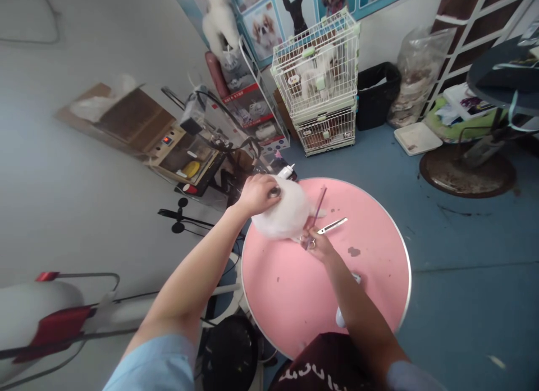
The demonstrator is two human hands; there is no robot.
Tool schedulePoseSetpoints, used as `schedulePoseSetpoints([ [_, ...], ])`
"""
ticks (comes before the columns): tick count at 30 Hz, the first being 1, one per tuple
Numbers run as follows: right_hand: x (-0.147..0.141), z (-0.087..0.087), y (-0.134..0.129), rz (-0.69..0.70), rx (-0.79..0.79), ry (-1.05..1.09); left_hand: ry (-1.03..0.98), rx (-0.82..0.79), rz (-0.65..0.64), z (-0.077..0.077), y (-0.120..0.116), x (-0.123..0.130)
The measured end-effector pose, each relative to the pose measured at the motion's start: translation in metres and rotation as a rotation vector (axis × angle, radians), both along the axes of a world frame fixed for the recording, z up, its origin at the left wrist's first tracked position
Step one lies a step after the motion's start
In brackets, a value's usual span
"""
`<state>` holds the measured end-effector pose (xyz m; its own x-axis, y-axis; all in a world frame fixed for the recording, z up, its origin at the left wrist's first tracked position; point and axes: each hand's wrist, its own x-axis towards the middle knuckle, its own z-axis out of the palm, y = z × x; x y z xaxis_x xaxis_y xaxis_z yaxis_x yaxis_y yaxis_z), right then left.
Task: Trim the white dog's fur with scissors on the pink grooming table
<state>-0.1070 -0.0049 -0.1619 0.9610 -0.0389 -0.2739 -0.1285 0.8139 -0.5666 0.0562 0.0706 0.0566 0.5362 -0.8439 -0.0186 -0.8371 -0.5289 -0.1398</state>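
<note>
A fluffy white animal [286, 211], seemingly a small dog, is at the far left part of the round pink table [370, 222]. My left hand [260, 193] lies on its fur, with a dark, shiny round thing at the fingertips that I cannot make out. My right hand [316, 245] is closed by the animal's right side, with fingers at the ring handles of scissors [333, 225]. A thin purple comb [320, 203] also sticks up from this hand. The animal's face is not visible.
A white bottle [286, 171] stands beyond the animal. On the table near my right forearm lies a white object [340, 318]. Stacked wire cages [318, 82], a black bin [377, 96] and another round table [505, 76] stand farther back. A black stool [229, 351] is at lower left.
</note>
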Motion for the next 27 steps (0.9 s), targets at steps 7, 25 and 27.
schedulePoseSetpoints([
  [7, 0.003, -0.005, 0.019, -0.075, 0.098, 0.026, -0.006, -0.003, 0.016, 0.001, 0.003, 0.0],
  [25, -0.066, -0.057, 0.045, -0.05, -0.422, 0.472, 0.009, -0.011, -0.008, 0.001, 0.002, 0.0],
  [27, -0.084, -0.062, 0.037, 0.188, -0.661, 0.529, 0.017, -0.02, -0.007, 0.001, 0.001, -0.001],
])
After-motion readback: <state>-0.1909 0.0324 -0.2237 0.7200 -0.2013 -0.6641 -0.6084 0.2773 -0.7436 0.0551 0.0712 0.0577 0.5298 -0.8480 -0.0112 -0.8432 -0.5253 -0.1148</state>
